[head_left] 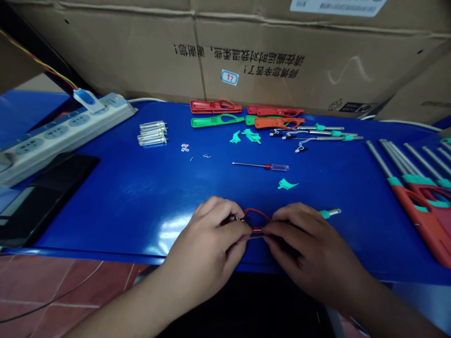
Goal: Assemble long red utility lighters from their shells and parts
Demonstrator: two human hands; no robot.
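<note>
Both hands are closed on a red lighter handle shell (258,230) at the table's front edge. My left hand (213,234) pinches its left part, and my right hand (310,239) grips the right part. Fingers hide most of the shell and whatever lies inside it. A metal tube with a teal collar (329,213) sticks out past my right hand. Just beyond the hands lies a teal trigger piece (287,184). Farther off is a screwdriver (276,167) with a transparent handle and red collar, its tip pointing left.
Red, green and orange shells (216,107) line the back, near teal triggers (252,136) and wired metal tubes (331,134). Transparent tanks (152,133), tiny screws (206,156) and small white parts (185,147) lie left. Assembled lighters (419,211) are right; a power strip (56,136) and phone (52,197) left.
</note>
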